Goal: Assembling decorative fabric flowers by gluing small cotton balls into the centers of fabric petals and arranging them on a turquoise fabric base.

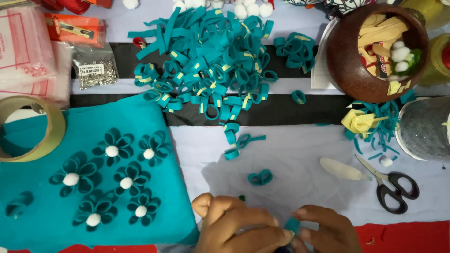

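Two hands meet at the bottom centre of the frame, your left hand (234, 227) and right hand (326, 232) pinching one teal felt loop (292, 225) between the fingertips; hold it pressed firmly so the fold stays even.

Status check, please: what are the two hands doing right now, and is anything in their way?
Left hand and right hand together, pinching a small teal felt strip. Scissors lie to the right, a loose teal loop just above; neither blocks.
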